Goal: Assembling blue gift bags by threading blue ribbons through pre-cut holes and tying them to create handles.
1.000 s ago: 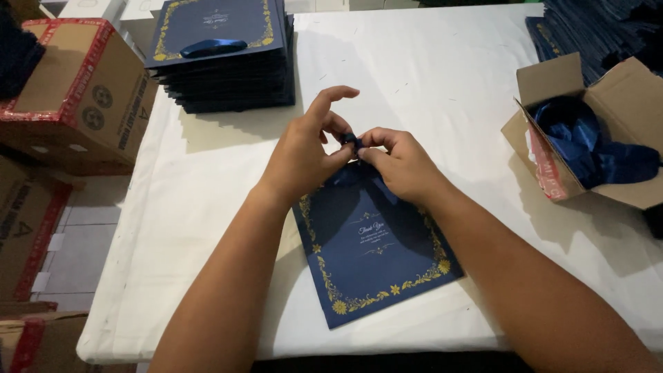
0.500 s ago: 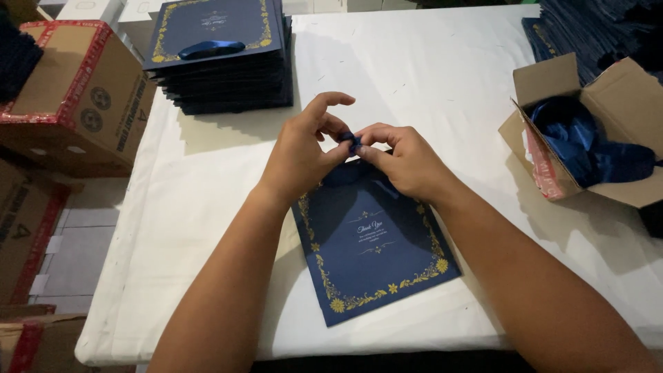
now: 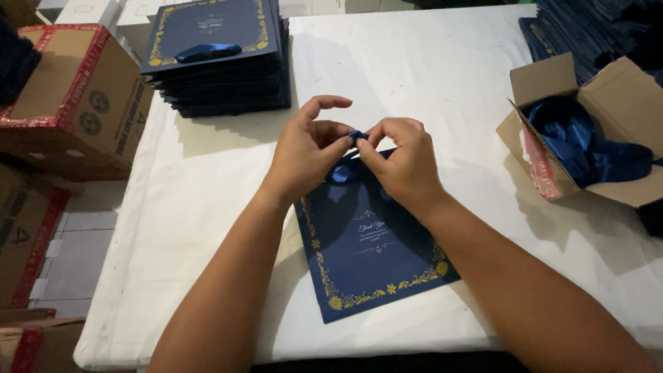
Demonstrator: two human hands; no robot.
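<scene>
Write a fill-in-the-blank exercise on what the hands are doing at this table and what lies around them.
1. The left hand and the right hand pinch a blue ribbon at the top edge of a flat navy ____ with gold floral trim.
2. The stack of finished bags lies at the table's far ____ corner.
3. The open cardboard box on the right holds more blue ____.
4. The white cloth covers the ____.

Missing words: bag; left; ribbon; table

Navy paper bag (image 3: 373, 262) (gold floral border), blue satin ribbon (image 3: 343, 170), white table (image 3: 428, 69).
</scene>
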